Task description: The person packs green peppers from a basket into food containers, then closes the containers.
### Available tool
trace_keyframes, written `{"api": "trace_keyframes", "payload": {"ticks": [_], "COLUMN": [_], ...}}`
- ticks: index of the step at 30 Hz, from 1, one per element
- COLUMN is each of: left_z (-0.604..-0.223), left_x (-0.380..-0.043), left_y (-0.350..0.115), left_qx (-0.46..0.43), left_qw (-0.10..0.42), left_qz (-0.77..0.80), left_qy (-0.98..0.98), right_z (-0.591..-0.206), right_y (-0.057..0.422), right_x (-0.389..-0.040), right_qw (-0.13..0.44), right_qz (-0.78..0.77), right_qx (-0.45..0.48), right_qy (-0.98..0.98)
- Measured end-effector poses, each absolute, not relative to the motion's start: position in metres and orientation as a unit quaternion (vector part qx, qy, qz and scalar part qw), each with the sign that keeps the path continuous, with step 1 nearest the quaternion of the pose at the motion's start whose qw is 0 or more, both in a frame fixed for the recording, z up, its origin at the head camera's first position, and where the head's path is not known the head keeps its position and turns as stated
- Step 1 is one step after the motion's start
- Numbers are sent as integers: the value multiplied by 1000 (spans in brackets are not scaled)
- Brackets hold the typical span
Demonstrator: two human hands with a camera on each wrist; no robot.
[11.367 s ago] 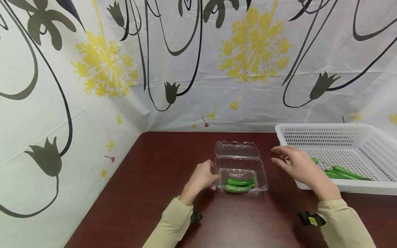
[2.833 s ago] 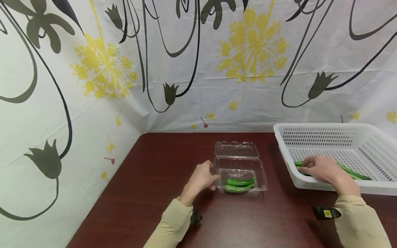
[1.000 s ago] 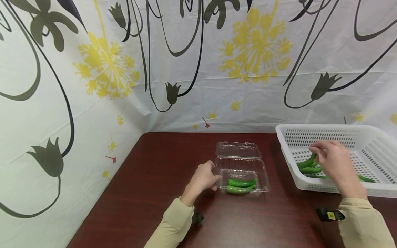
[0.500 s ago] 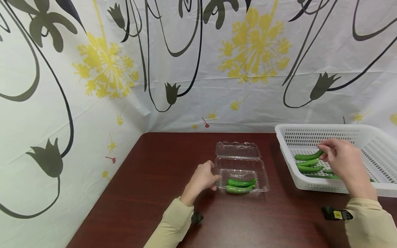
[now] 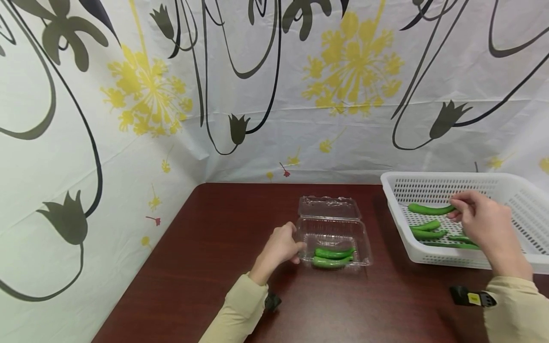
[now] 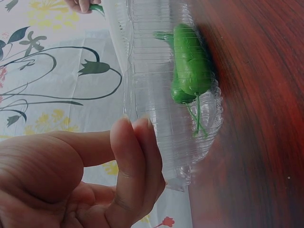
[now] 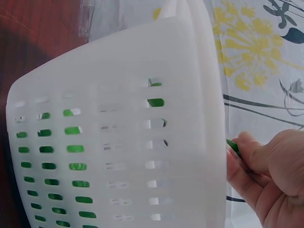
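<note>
Near the middle of the table a clear plastic clamshell box (image 5: 361, 238) stands with its lid (image 5: 329, 208) folded back. Two green peppers (image 5: 332, 262) lie side by side in it. My left hand (image 5: 276, 247) pinches the box's left edge between thumb and curled fingers. Over the white basket, my right hand (image 5: 486, 224) pinches one end of a green pepper (image 5: 429, 209), which is held level above the others. More green peppers (image 5: 428, 234) lie at the basket's near left. In the right wrist view the basket wall (image 7: 114, 57) hides most of the held pepper.
The white perforated basket (image 5: 446, 175) stands on the right of the dark red table (image 5: 223, 238). A patterned sheet (image 5: 257, 95) rises behind the table and along its left side.
My right hand has gone from beside the basket into it, taken hold of a pepper, lifted it and moved right. The left hand and the box have stayed in place.
</note>
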State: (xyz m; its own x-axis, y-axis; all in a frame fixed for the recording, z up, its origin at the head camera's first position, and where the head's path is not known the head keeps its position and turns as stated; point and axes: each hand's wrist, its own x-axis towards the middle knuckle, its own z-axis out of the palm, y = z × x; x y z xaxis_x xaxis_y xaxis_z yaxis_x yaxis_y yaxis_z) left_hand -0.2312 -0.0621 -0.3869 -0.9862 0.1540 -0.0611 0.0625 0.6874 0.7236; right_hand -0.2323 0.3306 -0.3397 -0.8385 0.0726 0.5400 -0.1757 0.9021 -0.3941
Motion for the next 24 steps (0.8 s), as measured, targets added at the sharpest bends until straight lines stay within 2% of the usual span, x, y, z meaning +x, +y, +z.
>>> {"api": "trace_keyframes", "payload": {"ticks": [11,19,24], "left_z": [-387,-387,-387], "left_x": [-231,-231,-230], "left_y": [-62,-61,-61], "left_qx": [57,56,56], "left_qw": [53,56,54], "left_qz": [380,381,382], "left_qy": [922,921,921], "right_z": [-335,-332,-331], "right_y": [329,327,327], "right_x": [-231,-228,-229], "right_qw": [301,343,344], "right_qz": [218,205,208], "right_qx": [28,31,30], "right_qy": [-928,-916,-915]}}
